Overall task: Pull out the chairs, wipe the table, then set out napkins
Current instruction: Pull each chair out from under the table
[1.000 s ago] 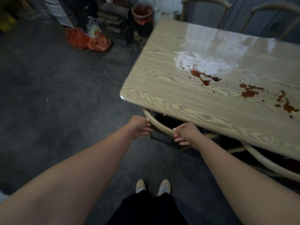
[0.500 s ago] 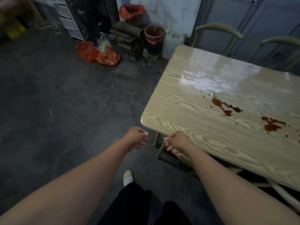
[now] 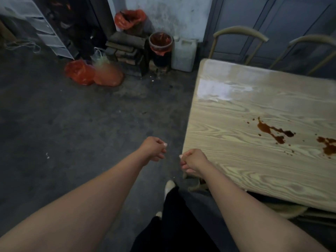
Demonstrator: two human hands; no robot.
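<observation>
The light wooden table [image 3: 236, 160] fills the right side, with dark red sauce stains [image 3: 272, 132] on its top and another stain patch [image 3: 329, 147] at the right edge. My left hand [image 3: 153, 149] hangs over the floor left of the table's near corner, fingers curled on nothing. My right hand [image 3: 193, 161] is a loose fist at that corner, with nothing visible in it. A piece of the near chair [image 3: 197, 187] shows just below it, tucked under the table. Two more chairs, one [image 3: 240, 32] and another [image 3: 312, 40], stand at the far side.
Dark concrete floor [image 3: 72, 133] spreads to the left. Along the back wall sit orange plastic bags [image 3: 94, 73], stacked bricks [image 3: 125, 48], a lined bin [image 3: 161, 42] and a white jerrycan [image 3: 183, 53]. My feet [image 3: 169, 186] are below my hands.
Both hands have come off the near chair's back rail, the left first. My view has swung left and up, so the table now sits further right and more floor shows.
</observation>
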